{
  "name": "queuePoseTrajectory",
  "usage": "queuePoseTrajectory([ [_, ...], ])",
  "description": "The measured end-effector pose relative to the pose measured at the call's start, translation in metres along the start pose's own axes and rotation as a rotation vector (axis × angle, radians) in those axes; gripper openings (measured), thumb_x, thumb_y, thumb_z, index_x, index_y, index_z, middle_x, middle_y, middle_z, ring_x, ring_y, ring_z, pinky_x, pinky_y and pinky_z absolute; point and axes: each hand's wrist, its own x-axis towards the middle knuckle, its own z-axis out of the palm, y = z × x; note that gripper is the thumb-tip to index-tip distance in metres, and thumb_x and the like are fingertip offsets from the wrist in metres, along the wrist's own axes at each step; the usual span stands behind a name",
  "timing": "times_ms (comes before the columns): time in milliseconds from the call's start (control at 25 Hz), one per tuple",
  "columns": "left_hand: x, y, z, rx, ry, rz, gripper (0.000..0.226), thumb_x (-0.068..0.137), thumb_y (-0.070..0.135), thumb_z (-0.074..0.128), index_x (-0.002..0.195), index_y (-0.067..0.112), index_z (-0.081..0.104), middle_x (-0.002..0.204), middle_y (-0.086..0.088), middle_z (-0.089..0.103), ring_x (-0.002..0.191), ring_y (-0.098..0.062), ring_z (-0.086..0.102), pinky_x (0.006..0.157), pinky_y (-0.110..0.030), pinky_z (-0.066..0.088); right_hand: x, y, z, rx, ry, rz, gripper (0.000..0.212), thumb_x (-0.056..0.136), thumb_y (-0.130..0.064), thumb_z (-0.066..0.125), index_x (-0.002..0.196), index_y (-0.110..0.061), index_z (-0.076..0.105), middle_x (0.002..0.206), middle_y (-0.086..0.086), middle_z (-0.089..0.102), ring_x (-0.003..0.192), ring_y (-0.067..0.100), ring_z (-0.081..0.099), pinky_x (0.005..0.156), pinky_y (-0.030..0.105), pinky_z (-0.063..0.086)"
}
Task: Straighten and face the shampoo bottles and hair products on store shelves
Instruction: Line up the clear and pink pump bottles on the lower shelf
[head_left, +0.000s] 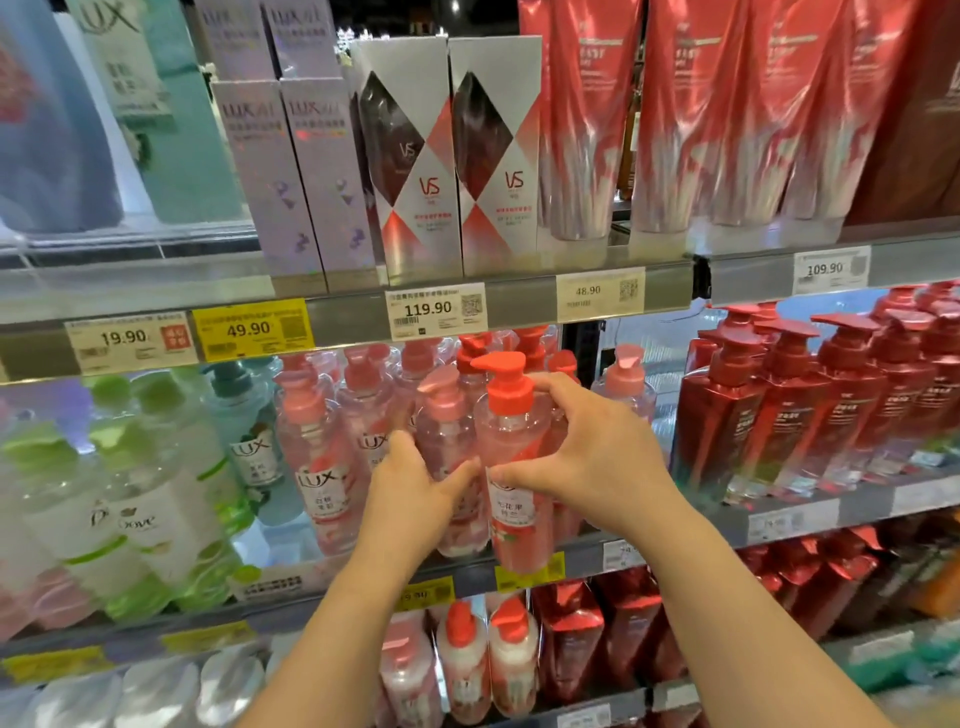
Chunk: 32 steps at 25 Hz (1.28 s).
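A clear pink pump bottle with a red pump head stands at the front edge of the middle shelf, its label facing me. My right hand wraps its right side, fingers behind the neck and thumb on the front. My left hand is against the neighbouring pink bottle, with its thumb reaching across to the red-pump bottle. More pink Lux bottles stand in rows to the left and behind.
Dark red pump bottles fill the shelf to the right, white and green Dove bottles the left. Above are VS boxes, lilac Lux boxes and red pouches. Price tags line the shelf edges. A lower shelf holds further red bottles.
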Motion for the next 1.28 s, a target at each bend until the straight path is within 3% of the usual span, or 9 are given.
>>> queuePoseTrajectory([
  [160, 0.000, -0.005, -0.005, -0.034, 0.003, 0.046, 0.059, 0.074, 0.063, 0.069, 0.093, 0.020, 0.033, 0.073, 0.001, 0.054, 0.059, -0.014, 0.050, 0.048, -0.031, 0.038, 0.008, 0.006, 0.009, 0.040, 0.010, -0.013, 0.083, 0.053, -0.071, 0.073, 0.128, -0.038, 0.054, 0.117, -0.020, 0.069, 0.104, 0.004, 0.065, 0.085, 0.027, 0.052],
  [320, -0.002, -0.012, -0.014, -0.048, -0.021, 0.092, 0.058, 0.076, 0.061, 0.071, 0.103, 0.044, 0.023, 0.095, 0.005, 0.064, 0.079, -0.013, 0.062, 0.069, -0.038, 0.054, 0.012, 0.008, 0.025, -0.055, 0.039, -0.043, 0.082, 0.061, -0.065, 0.079, 0.131, -0.034, 0.051, 0.119, -0.014, 0.068, 0.107, 0.012, 0.066, 0.086, 0.031, 0.053],
  [440, -0.001, -0.015, -0.018, -0.034, -0.035, 0.112, 0.075, 0.075, 0.063, 0.070, 0.131, 0.037, 0.027, 0.092, 0.007, 0.063, 0.075, -0.009, 0.062, 0.071, -0.036, 0.055, 0.015, 0.008, 0.032, -0.099, 0.039, -0.027, 0.082, 0.063, -0.063, 0.081, 0.132, -0.030, 0.051, 0.120, -0.010, 0.068, 0.107, 0.017, 0.066, 0.085, 0.033, 0.052],
  [640, 0.001, -0.013, -0.020, 0.016, -0.028, 0.129, 0.077, 0.072, 0.066, 0.069, 0.128, 0.031, 0.030, 0.083, 0.005, 0.064, 0.071, -0.008, 0.062, 0.069, -0.035, 0.055, 0.023, 0.006, 0.033, -0.142, -0.020, 0.018, 0.062, 0.066, -0.056, 0.084, 0.114, -0.031, 0.054, 0.107, -0.010, 0.065, 0.097, 0.018, 0.064, 0.073, 0.029, 0.047],
  [720, 0.001, -0.014, -0.021, 0.012, -0.026, 0.133, 0.080, 0.072, 0.066, 0.069, 0.132, 0.031, 0.028, 0.082, 0.006, 0.064, 0.071, -0.007, 0.062, 0.069, -0.034, 0.054, 0.025, 0.007, 0.034, -0.107, -0.031, 0.046, 0.071, 0.066, -0.051, 0.087, 0.122, -0.030, 0.050, 0.112, -0.008, 0.066, 0.100, 0.018, 0.065, 0.074, 0.025, 0.043],
  [800, 0.000, -0.013, -0.021, 0.023, -0.031, 0.135, 0.081, 0.072, 0.067, 0.068, 0.132, 0.031, 0.027, 0.081, 0.004, 0.064, 0.070, -0.009, 0.062, 0.070, -0.035, 0.055, 0.024, 0.006, 0.036, -0.091, -0.063, 0.059, 0.097, 0.065, -0.043, 0.091, 0.141, -0.029, 0.032, 0.114, -0.002, 0.068, 0.095, 0.020, 0.065, 0.073, 0.026, 0.044],
  [920, 0.000, -0.013, -0.022, 0.060, -0.034, 0.139, 0.077, 0.073, 0.069, 0.065, 0.127, 0.029, 0.028, 0.078, 0.002, 0.062, 0.067, -0.011, 0.061, 0.067, -0.035, 0.055, 0.021, 0.005, 0.040, -0.122, -0.102, 0.050, 0.116, 0.068, -0.036, 0.091, 0.148, -0.037, 0.007, 0.086, -0.008, 0.059, 0.071, 0.015, 0.056, 0.065, 0.029, 0.043],
  [1040, -0.002, -0.011, -0.022, 0.053, -0.025, 0.148, 0.080, 0.073, 0.070, 0.064, 0.130, 0.028, 0.028, 0.078, 0.003, 0.061, 0.067, -0.010, 0.060, 0.063, -0.033, 0.054, 0.020, 0.005, 0.041, -0.190, -0.101, 0.027, 0.116, 0.071, -0.040, 0.088, 0.151, -0.033, 0.005, 0.078, -0.010, 0.054, 0.075, 0.020, 0.062, 0.063, 0.031, 0.046],
  [1280, -0.006, -0.007, -0.017, 0.097, -0.013, 0.159, 0.089, 0.077, 0.069, 0.061, 0.141, 0.024, 0.021, 0.094, -0.009, 0.065, 0.082, -0.024, 0.065, 0.070, -0.039, 0.056, 0.018, -0.008, 0.045, -0.192, -0.072, 0.061, 0.102, 0.082, -0.048, 0.077, 0.153, -0.024, 0.007, 0.120, 0.011, 0.064, 0.105, 0.033, 0.065, 0.077, 0.038, 0.051],
])
